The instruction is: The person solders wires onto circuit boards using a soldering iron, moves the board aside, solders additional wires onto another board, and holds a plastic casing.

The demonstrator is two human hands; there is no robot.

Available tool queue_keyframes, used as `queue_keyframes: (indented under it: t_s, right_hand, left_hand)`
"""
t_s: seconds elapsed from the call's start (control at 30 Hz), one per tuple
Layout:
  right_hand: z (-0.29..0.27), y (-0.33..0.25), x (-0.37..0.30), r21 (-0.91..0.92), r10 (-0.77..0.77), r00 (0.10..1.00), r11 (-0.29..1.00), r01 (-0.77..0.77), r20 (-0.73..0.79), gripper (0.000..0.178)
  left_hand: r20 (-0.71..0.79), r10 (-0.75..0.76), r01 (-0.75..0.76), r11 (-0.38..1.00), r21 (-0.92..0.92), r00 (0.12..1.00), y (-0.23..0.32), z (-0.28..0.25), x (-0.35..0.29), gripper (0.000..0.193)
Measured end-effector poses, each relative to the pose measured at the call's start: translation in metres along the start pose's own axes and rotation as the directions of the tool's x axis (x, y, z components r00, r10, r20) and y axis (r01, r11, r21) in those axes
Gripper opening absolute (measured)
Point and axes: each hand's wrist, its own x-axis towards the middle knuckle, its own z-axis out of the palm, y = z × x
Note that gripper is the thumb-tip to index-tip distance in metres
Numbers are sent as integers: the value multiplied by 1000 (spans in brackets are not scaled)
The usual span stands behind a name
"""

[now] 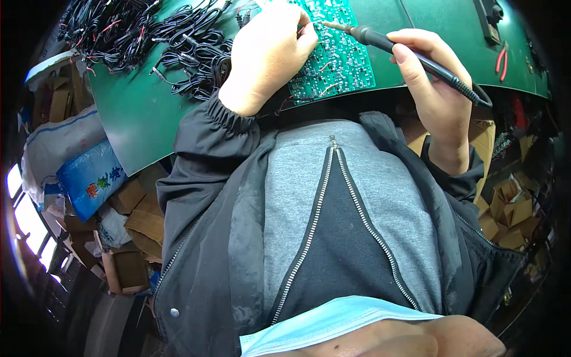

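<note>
A green circuit board panel (340, 56), thick with small components and short red wires, lies at the near edge of the green table. Over its left side my left hand (264, 56) is closed, thumb and forefinger pinching a thin red and black wire (301, 28). Held like a pen in my right hand (437, 89) is a soldering iron (380, 41) with a black handle. Its tip points left and meets the board area just beside my left fingertips. Whether the tip touches the wire is too small to tell.
Bundles of black cables with plugs (193, 53) are heaped left of the board, with another pile (110, 33) behind. Red-handled pliers (502, 62) lie at the far right of the green table (140, 119). Cardboard boxes (511, 205) and a blue bag (92, 178) stand below table level.
</note>
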Motion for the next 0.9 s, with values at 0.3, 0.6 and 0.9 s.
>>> queue_keyframes:
  t_s: [0.3,0.6,0.9]
  right_hand:
    - [1,-2,3,-40,25,1000,999,-25,19,17]
    - [-1,-9,5,-77,23,997,997,-17,76,17]
    - [0,-10,7,-58,74,995,996,-71,60,17]
  left_hand:
    - [-62,56,-54,998,29,996,-2,7,1,13]
    - [-20,17,-16,999,32,1000,-1,5,0,13]
    - [3,-3,3,1000,22,1000,2,1,1,13]
